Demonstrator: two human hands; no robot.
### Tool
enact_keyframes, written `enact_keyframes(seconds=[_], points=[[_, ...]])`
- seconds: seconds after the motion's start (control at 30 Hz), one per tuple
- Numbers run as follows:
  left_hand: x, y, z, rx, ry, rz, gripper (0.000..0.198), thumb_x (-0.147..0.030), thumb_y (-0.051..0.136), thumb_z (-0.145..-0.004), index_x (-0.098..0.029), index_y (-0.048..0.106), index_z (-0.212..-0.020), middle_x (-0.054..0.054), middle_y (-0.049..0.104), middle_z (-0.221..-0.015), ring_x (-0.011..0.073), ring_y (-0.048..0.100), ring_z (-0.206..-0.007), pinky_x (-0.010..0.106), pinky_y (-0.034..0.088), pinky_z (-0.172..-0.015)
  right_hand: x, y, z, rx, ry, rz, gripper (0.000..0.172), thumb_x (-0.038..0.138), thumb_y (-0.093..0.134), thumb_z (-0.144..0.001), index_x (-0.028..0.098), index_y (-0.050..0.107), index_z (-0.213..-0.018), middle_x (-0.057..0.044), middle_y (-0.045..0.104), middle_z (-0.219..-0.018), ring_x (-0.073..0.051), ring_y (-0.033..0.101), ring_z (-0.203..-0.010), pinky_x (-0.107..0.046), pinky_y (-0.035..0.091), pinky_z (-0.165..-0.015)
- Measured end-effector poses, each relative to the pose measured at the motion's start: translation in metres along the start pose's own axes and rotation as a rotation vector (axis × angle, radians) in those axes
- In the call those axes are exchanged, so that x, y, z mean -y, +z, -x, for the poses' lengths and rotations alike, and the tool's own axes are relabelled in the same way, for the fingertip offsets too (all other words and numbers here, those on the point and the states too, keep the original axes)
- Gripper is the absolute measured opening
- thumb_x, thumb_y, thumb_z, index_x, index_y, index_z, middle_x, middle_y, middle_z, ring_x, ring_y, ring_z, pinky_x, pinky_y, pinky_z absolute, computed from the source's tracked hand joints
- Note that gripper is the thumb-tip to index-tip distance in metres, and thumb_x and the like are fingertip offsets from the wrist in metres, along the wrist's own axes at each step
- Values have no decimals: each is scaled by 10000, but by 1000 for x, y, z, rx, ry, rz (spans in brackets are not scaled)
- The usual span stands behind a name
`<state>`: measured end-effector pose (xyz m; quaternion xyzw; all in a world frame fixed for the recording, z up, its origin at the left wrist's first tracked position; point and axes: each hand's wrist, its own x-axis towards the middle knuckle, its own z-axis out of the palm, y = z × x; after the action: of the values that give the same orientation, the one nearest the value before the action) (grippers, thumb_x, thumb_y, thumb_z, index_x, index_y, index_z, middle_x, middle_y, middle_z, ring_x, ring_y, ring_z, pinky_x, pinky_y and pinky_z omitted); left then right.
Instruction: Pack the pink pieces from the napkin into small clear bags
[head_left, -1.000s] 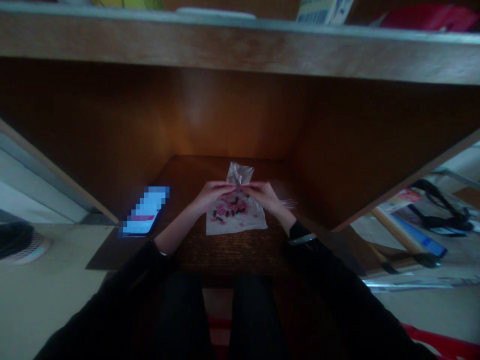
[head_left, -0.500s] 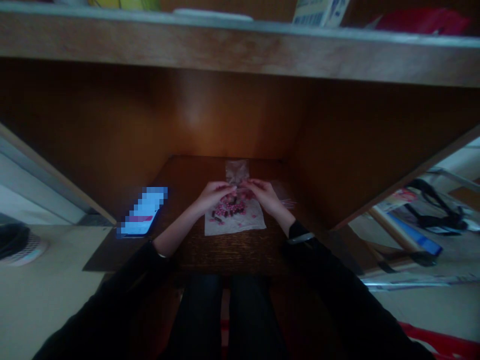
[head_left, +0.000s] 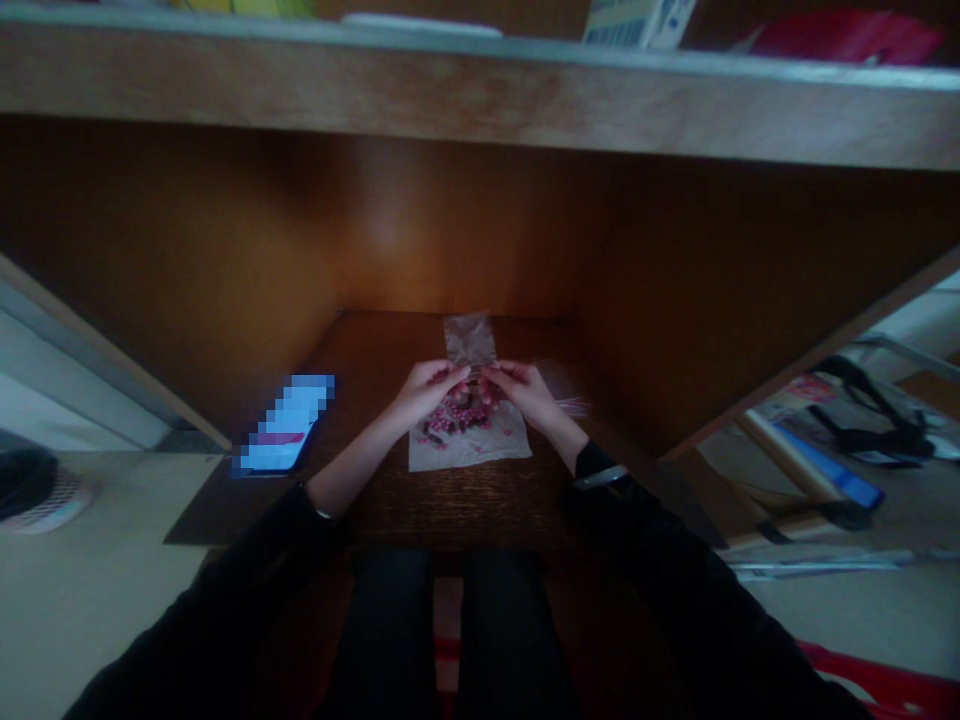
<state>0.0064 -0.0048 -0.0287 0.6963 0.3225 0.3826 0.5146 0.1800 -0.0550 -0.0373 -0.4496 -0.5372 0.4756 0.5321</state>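
From the head view, we see pink and dark beads [head_left: 451, 421] on a pale sheet [head_left: 450, 459], between the front and back edges of the worktop [head_left: 450, 505]. We judge them light, hard, apt to roll, best pinched singly. Our left hand [head_left: 429, 390] and right hand [head_left: 523, 388] face each other beside a clear bag [head_left: 469, 337] at the back edge (whether their fingers clamp it, we cannot tell).

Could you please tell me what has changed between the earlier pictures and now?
The left hand and right hand, whose fingertips met at the clear bag a second ago, have parted slightly. The bag's far end, bunched then, now looks flatter. Whether either hand let go is unclear. The pink and dark pieces on the white sheet and the phone stayed put.
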Motion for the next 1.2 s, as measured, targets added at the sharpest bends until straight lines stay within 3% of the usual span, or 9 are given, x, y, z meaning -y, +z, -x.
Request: enact_keyframes(seconds=[0.17, 0.33, 0.53, 0.77, 1.0, 1.2], points=[[4, 0, 0, -21, 47, -17, 177, -292, 642, -811, -158, 657, -696, 1, 647, -632, 101, 566, -583, 219, 425, -562, 0, 3, 0, -18, 51, -11, 276, 445, 680, -773, 171, 643, -765, -4, 647, -645, -90, 560, -487, -220, 450, -445], [9, -1, 0, -26, 116, -47, 186, -338, 647, -809, -161, 674, -756, 14, 675, -709, 120, 586, -647, 234, 436, -599, -1, 6, -1, -13, 7, 1, 252, 428, 701, -757, 182, 652, -754, 11, 639, -616, -89, 549, -468, -217, 441, -435], [6, 2, 1, -7, 99, -68, 129, -294, 638, -810, -171, 666, -782, 28, 687, -777, 151, 621, -743, 259, 469, -665, -2, 8, -1, 0, -10, 2, 225, 405, 677, -792, 201, 618, -718, 11, 609, -600, -98, 526, -472, -242, 442, -445], [8, 6, 1, -7, 38, -8, 106, -229, 627, -827, -174, 643, -738, 2, 636, -673, 129, 596, -620, 249, 455, -600, -6, 15, 1, 59, 36, -3, 289, 465, 595, -865, 216, 559, -724, 29, 536, -530, -93, 475, -409, -223, 375, -358], [16, 11, -4, -28, -13, 49, 185, -179, 536, -887, -151, 625, -728, -19, 614, -638, 91, 590, -555, 211, 459, -575, -3, 16, 3, -6, 59, 61, 271, 378, 573, -913, 201, 535, -712, 36, 503, -550, -61, 440, -428, -177, 341, -371], [9, 7, -4, 35, -8, 21, 220, -147, 551, -884, -147, 592, -668, -30, 553, -574, 102, 608, -594, 202, 464, -590, 0, 17, 3, -75, 61, 34, 266, 382, 588, -903, 184, 548, -729, 35, 514, -584, -59, 496, -477, -159, 380, -414]])
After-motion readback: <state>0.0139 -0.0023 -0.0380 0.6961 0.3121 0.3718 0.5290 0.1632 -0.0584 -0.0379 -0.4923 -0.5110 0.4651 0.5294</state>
